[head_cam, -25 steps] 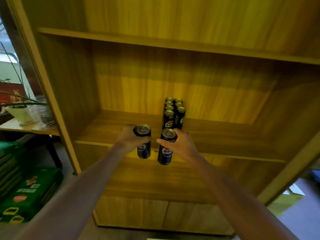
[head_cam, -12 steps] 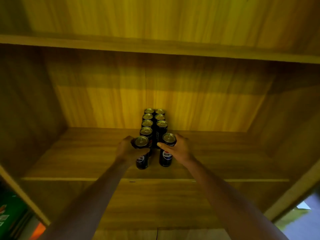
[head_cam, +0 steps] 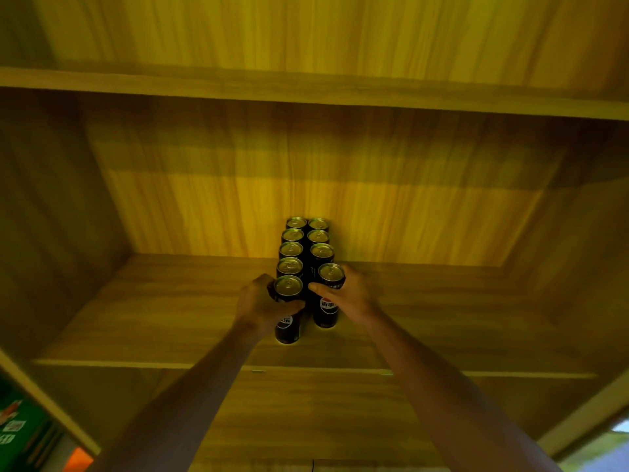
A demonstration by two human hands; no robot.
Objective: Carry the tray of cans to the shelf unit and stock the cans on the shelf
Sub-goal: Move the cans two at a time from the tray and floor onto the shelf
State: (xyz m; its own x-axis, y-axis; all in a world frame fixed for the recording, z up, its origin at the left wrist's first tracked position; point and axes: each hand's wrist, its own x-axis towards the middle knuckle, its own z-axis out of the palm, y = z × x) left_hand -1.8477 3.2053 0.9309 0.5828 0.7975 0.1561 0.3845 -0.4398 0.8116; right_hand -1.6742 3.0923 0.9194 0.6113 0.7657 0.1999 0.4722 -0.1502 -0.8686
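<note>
Two rows of slim black cans with silver tops stand on the wooden shelf board, running back toward the rear panel. My left hand grips a black can at the front of the left row. My right hand grips another black can at the front of the right row. Both held cans stand upright with their bases at the shelf board, close behind the stocked cans. No tray is in view.
The shelf above overhangs the compartment. Wooden side walls close it in on the left and right. Green cartons lie low at the left outside the unit.
The view has closed in on the shelf. Both hands have carried their cans forward and down from in front of the shelf edge to the front of the two rows.
</note>
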